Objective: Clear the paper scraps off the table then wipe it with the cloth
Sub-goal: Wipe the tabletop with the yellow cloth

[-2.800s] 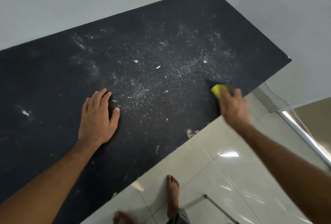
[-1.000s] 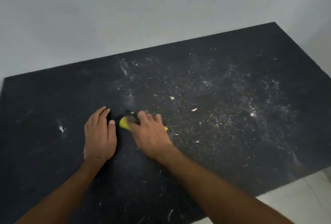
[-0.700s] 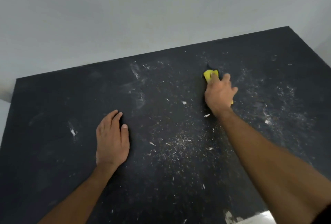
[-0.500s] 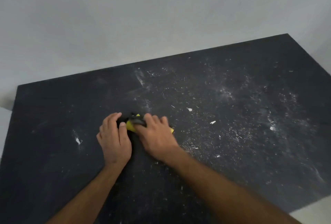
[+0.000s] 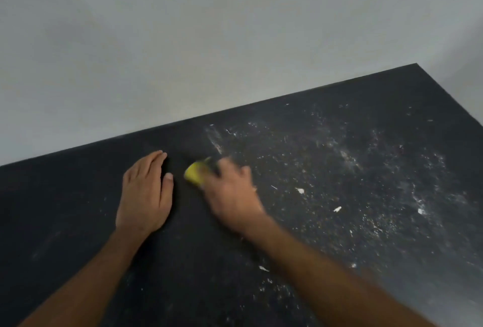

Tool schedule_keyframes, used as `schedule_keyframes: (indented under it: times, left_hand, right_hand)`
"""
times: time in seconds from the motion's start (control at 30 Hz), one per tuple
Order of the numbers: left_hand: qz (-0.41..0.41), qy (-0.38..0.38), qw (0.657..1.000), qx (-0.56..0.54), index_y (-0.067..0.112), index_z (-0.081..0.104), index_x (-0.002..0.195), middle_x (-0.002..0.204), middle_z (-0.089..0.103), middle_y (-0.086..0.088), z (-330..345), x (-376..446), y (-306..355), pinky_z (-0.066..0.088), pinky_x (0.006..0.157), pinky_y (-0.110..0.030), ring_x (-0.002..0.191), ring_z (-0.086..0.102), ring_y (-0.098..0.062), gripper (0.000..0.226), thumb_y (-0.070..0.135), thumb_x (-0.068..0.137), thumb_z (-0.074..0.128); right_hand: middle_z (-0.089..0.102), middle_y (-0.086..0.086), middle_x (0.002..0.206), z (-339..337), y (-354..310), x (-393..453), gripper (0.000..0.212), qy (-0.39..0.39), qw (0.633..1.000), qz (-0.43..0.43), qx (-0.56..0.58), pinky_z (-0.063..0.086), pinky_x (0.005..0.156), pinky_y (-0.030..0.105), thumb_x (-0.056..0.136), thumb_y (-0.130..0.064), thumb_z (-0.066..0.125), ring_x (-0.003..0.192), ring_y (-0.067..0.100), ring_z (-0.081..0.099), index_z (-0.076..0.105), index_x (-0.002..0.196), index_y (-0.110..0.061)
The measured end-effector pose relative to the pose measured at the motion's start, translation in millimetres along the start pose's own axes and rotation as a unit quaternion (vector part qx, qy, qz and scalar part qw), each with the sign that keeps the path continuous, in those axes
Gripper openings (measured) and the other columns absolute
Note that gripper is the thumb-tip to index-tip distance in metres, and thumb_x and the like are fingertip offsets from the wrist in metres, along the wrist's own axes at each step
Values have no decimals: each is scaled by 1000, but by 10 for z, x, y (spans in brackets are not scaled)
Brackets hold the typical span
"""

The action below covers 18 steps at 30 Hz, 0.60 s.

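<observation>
Cloth [image 5: 194, 175], a small yellow wad, sat pinched under the fingers of my right hand [image 5: 232, 202], pressed to the dark table [image 5: 65, 196] just right of my left hand [image 5: 145, 194]; the right hand was blurred, so I could not tell how firm the grip was. My left hand lay flat and released, palm down, fingers together, holding nothing. Out to the right, white dust [image 5: 366, 169] covered most of the tabletop, and several paper scraps [image 5: 337, 209] lay in it, well apart from the cloth. I judged the main risk was smearing: a small wad dragged through that much powder would spread streaks rather than lift it. Sweeping fast toward the near edge could also send scraps onto the floor. With so little cloth showing beyond the fingers, it could slip out mid-stroke.
</observation>
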<state>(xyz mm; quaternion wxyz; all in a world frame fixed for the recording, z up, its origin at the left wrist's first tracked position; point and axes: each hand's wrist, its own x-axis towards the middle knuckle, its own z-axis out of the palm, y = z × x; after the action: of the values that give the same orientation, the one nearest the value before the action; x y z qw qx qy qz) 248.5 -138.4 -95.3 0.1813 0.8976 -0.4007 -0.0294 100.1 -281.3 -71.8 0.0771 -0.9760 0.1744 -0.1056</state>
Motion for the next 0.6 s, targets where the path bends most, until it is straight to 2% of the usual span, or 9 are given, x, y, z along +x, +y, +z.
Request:
schedule_keyframes:
  times: [0.03, 0.1, 0.17, 0.27, 0.33, 0.4, 0.5, 0.57, 0.6]
  left_hand:
    - [-7, 4, 1000, -9, 6, 48, 146, 151, 48, -12, -2, 2, -14, 31, 115, -47, 139, 43, -30, 56, 36, 102, 30]
    - [-13, 3, 1000, -16, 4, 48, 146, 152, 47, -13, -4, 5, -22, 32, 116, -48, 139, 42, -31, 57, 35, 102, 29]
    - [-14, -8, 1000, -12, 5, 47, 147, 153, 46, -11, 0, 8, -12, 31, 118, -48, 141, 41, -29, 57, 36, 103, 29]
    - [-20, -27, 999, 10, 6, 46, 149, 154, 43, -9, -5, 17, 0, 29, 121, -47, 143, 38, -28, 58, 38, 103, 29]
    - [-25, -37, 999, 22, 7, 45, 150, 155, 42, -9, -18, 21, 6, 28, 122, -45, 144, 37, -27, 59, 38, 103, 28]
    - [-27, -44, 998, 23, 8, 45, 150, 155, 42, -8, -37, 15, 18, 28, 122, -44, 143, 37, -26, 59, 38, 102, 28]
    - [-30, -39, 999, -3, 8, 45, 148, 151, 45, -8, -67, 6, 26, 30, 121, -44, 141, 41, -26, 56, 36, 102, 29]
    - [-32, -23, 999, -25, 10, 46, 143, 146, 48, -9, -73, -18, 33, 33, 119, -46, 138, 44, -27, 51, 34, 100, 32]
    - [-32, -16, 999, -30, 11, 47, 140, 144, 50, -9, -68, -20, 31, 34, 118, -45, 136, 44, -26, 48, 33, 99, 34]
  right_hand:
    - [50, 8, 106, 66, -219, 32, 29, -29, 999, -38, 13, 39, 75, 45, 96, -30, 53, 87, 31, 53, 57, 124, -31]
    - [50, 7, 101, 122, -85, 198, 27, 10, 1000, -12, 18, 39, 75, 44, 93, -31, 57, 81, 31, 55, 61, 119, -32]
    - [53, 10, 102, 92, 510, 350, 28, 69, 989, 123, -39, 41, 76, 46, 92, -29, 58, 80, 33, 59, 64, 119, -27]
    - [51, 16, 112, -211, 1572, 382, 29, 61, 930, 357, -59, 39, 89, 53, 100, -31, 46, 93, 40, 59, 57, 125, -21]
    - [49, 18, 116, -350, 1747, 370, 30, 86, 914, 393, -40, 36, 93, 55, 102, -32, 43, 97, 42, 57, 56, 126, -18]
    - [51, 16, 115, -284, 1379, 479, 34, 105, 938, 326, -59, 39, 85, 50, 101, -32, 39, 94, 40, 56, 56, 127, -20]
    - [53, 8, 109, 54, 222, 691, 42, 23, 997, 74, -15, 35, 74, 42, 96, -35, 34, 91, 33, 55, 58, 129, -32]
    - [52, 7, 105, 173, -275, 798, 35, -52, 998, -39, 6, 35, 77, 42, 96, -34, 44, 90, 30, 55, 60, 128, -33]
    - [52, 7, 105, 176, -238, 888, 34, -46, 998, -50, 19, 36, 79, 43, 97, -34, 47, 91, 29, 55, 60, 128, -35]
